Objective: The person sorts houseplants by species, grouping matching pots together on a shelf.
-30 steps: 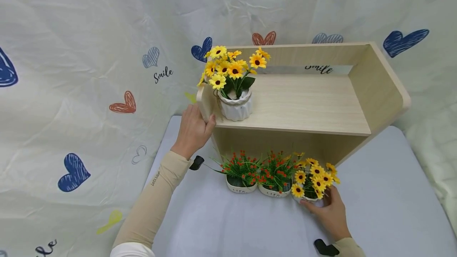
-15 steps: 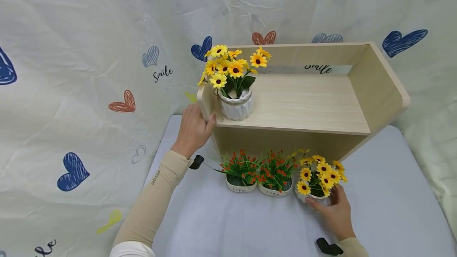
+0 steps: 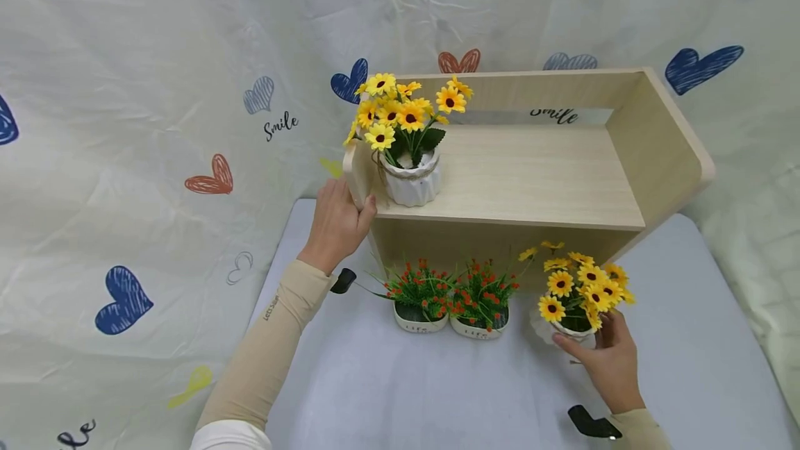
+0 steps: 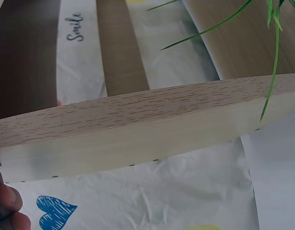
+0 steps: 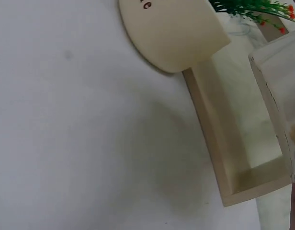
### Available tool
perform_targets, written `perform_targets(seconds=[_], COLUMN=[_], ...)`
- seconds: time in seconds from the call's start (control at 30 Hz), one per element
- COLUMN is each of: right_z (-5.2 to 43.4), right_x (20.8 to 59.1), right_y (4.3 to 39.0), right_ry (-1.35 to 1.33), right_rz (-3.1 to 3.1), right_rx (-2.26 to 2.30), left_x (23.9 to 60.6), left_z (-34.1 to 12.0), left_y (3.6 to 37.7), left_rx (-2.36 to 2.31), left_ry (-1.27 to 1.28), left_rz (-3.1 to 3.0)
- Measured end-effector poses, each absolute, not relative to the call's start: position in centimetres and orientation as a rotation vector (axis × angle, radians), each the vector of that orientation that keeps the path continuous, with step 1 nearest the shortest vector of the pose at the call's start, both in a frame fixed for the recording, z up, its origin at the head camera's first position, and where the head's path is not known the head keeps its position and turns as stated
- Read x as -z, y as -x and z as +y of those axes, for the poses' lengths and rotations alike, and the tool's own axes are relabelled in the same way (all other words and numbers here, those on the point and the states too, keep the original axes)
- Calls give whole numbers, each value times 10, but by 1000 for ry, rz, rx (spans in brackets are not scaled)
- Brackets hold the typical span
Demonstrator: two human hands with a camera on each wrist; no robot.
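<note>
My left hand (image 3: 337, 221) grips the left side panel of a pale wooden two-tier shelf (image 3: 537, 176); its fingertips (image 4: 11, 199) show beside that panel in the left wrist view. My right hand (image 3: 606, 363) holds a white pot of yellow artificial sunflowers (image 3: 581, 297) by its side, in front of the shelf's lower right. In the right wrist view this pot's white wall (image 5: 281, 72) looks raised off the table. A similar sunflower pot (image 3: 409, 182) stands at the left of the upper tier.
Two cream oval planters with red flowers, the left planter (image 3: 420, 326) and the right planter (image 3: 480, 331), stand side by side before the lower tier. A white cloth covers the table (image 3: 437, 394). Behind hangs a sheet (image 3: 150, 123) printed with hearts.
My right hand has moved right with the sunflower pot, away from the planter it stood beside. My left hand has kept its grip on the shelf.
</note>
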State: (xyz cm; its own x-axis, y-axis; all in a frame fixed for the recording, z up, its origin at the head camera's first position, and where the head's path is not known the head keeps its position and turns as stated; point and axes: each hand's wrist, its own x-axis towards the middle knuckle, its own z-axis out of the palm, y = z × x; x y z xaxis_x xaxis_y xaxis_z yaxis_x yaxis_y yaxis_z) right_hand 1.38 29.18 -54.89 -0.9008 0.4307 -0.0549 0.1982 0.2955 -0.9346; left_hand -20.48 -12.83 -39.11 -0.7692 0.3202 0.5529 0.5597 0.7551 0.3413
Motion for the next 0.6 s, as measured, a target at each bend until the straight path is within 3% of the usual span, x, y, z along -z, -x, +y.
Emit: perform_targets(seconds=[0.6], right_z=[286], right_x=[475], right_y=[-13], right_ry=[321], right_rz=[-2155], right_rx=[-1677], left_x=[390], left_z=[-129], left_y=[206], left_rx=[730], left_ry=[676], left_rz=[-2474])
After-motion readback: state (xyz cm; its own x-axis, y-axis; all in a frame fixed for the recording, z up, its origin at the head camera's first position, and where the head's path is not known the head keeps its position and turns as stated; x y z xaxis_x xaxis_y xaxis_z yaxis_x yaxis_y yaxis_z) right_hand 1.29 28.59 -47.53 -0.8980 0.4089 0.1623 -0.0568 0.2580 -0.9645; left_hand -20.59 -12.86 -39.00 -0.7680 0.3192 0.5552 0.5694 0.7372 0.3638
